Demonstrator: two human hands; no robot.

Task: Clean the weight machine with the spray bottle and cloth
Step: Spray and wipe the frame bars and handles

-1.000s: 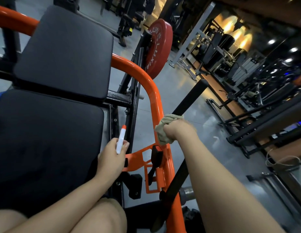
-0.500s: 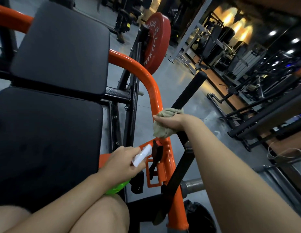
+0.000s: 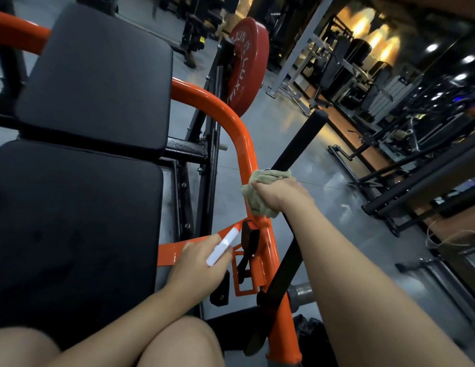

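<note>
Cloth is being bunched in the right hand, fingers curled tight round it, and is being pressed against the orange frame tube just below its bend, so the painted metal is being wiped under a firm grip. Spray bottle is being held low in the left hand, fingers wrapped round it, white nozzle being aimed up toward that same stretch, judged ready for a fresh squirt. Black seat pads are being left untouched alongside.

The glossy grey floor carries the orange-framed weight machine, and dark racks and other gym equipment stand on it at right.
</note>
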